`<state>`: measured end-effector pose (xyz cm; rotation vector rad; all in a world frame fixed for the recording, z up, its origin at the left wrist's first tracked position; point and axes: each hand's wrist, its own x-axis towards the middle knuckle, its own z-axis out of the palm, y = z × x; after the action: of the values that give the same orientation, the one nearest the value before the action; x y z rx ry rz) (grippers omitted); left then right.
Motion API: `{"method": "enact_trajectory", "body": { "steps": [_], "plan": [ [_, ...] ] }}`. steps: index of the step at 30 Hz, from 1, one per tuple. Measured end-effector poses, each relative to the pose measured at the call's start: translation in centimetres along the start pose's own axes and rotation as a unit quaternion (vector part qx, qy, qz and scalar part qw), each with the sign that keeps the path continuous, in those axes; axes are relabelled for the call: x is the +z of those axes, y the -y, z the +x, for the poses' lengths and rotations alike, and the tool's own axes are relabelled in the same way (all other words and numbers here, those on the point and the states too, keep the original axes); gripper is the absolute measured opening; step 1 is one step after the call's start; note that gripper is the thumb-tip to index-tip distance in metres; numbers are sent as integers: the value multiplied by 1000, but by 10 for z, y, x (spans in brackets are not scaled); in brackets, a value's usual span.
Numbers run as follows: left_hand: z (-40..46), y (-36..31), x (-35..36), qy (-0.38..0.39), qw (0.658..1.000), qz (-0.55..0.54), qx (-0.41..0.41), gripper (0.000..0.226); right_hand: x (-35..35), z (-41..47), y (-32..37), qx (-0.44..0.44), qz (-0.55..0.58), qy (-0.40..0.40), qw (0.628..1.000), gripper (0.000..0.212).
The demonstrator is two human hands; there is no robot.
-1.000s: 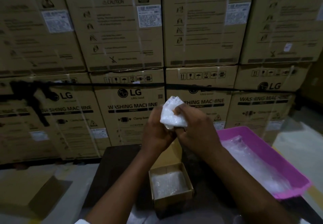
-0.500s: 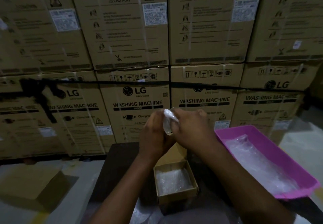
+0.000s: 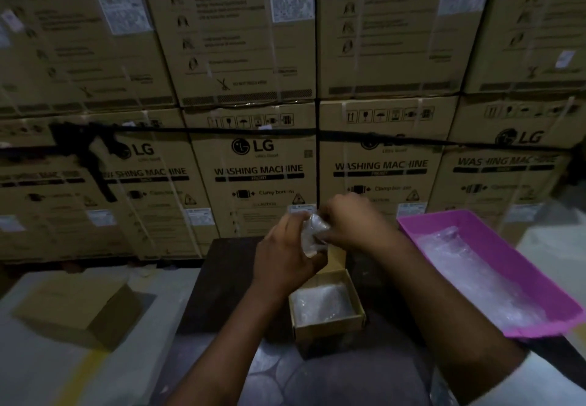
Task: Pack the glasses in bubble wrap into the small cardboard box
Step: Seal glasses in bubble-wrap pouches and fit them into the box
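Crinkling translucent bubble-wrapped bundle (image 3: 312, 234) between hands

Tray (image 3: 494, 266) – bright pink/magenta, w/ clear whitish bubble wrap (image 3: 469, 266) inside. Left of tray, small cardboard box (image 3: 328, 329) is tan-brown, lined w/ pale translucent bubble wrap. Above that box, wrapped bundle (image 3: 312, 234) – cloudy white-clear. Tabletop (image 3: 222, 285) left of tray: very dark brown, near black. Stacked cartons (image 3: 260, 164) behind tray: kraft brown w/ black print & pictograms, white labels, black strap (image 3: 253, 131) across. Far left of tray, plain brown box (image 3: 79, 307) on pale grey floor (image 3: 41, 370) w/ yellow stripe.
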<state>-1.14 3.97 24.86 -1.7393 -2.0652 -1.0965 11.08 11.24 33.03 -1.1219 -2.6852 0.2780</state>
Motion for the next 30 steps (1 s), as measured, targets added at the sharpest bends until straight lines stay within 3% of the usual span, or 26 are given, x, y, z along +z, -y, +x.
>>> {"method": "enact_trajectory", "body": {
  "steps": [3, 8, 13, 17, 19, 26, 30],
  "plan": [
    [-12, 8, -1, 24, 999, -5, -43, 62, -7, 0, -10, -24, 99, 28, 994, 34],
    [-22, 8, 4, 61, 994, -34, -89, 57, 20, 10, -7, -53, 80, 44, 994, 19],
    [-36, 19, 16, 88, 970, -99, -204, 53, 51, 5, -17, -26, 201, -87, 975, 17],
    [-46, 27, 28, 102, 955, -124, -250, 55, 88, -4, -27, -4, 218, 41, 975, 35],
    [-50, 30, 39, 110, 945, -137, -277, 60, 103, -2, -33, 44, 284, 89, 954, 35],
    [-65, 54, 79, 193, 911, -213, -295, 52, 149, 14, -55, 101, 308, 119, 938, 19],
    [-65, 71, 96, 186, 921, -214, -267, 73, 172, 30, -70, 118, 295, 172, 933, 19]
  ]
}}
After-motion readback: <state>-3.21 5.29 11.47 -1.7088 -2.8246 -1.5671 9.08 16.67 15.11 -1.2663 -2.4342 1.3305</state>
